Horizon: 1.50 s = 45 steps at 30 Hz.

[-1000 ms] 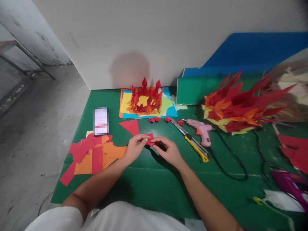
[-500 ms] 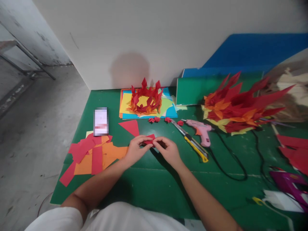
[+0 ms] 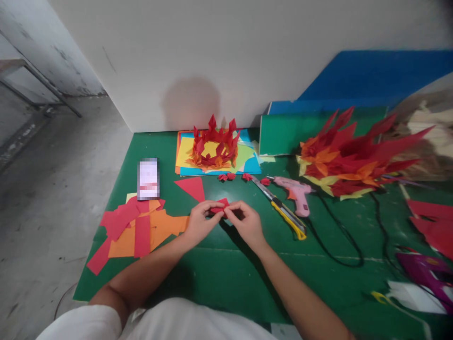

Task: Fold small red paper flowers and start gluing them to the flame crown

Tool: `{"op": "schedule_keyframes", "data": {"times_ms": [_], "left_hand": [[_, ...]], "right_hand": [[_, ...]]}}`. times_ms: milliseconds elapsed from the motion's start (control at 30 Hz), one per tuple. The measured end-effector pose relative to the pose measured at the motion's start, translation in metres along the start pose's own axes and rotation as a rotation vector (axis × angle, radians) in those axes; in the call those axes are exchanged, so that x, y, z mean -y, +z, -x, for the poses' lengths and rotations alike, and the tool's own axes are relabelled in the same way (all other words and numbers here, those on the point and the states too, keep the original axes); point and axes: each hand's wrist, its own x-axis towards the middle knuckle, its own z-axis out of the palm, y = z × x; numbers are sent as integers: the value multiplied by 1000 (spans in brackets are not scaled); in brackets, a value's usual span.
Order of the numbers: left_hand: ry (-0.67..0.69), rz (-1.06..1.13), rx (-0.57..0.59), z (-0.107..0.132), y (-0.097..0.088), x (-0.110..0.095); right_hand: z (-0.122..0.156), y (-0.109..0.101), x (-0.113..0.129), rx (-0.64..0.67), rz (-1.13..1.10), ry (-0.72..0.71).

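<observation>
Between hands (image 3: 203, 221) (image 3: 245, 223), red paper (image 3: 224, 202) (roughly crosswise)

Behind green table (image 3: 226, 278), pale smooth wall or panel (image 3: 269, 52) stands; thin dark scratch (image 3: 109, 60) on its left part, soft round shadow (image 3: 191, 101) lower down. Table top slightly shiny, one seam runs across. To left I see older whitish wall (image 3: 71, 42), stained and worn. Grey concrete floor (image 3: 46, 189), dull, with small dark spots. Near that wall, metal-looking frame (image 3: 53, 89), only partly visible; bench or table, cannot say. On right, large blue area (image 3: 368, 75), green board (image 3: 283, 134) upright before it. Light rather dim.
</observation>
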Motion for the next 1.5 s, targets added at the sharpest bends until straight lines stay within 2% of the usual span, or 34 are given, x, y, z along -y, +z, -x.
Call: {"op": "schedule_keyframes", "data": {"times_ms": [300,533,1067,1400,1500], "left_hand": [[-70,101,-12,1,2,0],[-92,211,-11,0,4,-1],[-53,80,33,1,1,2],[-36,30,31,1,0,-5],[-27,21,47,1,0,-4]], "right_hand": [[1,1,-2,2,-14,-11],[0,0,-2,-9,-46,36],[-2,-4,3,25,-47,85],[-2,-4,2,38,13,57],[-2,-4,2,48,-55,69]]}}
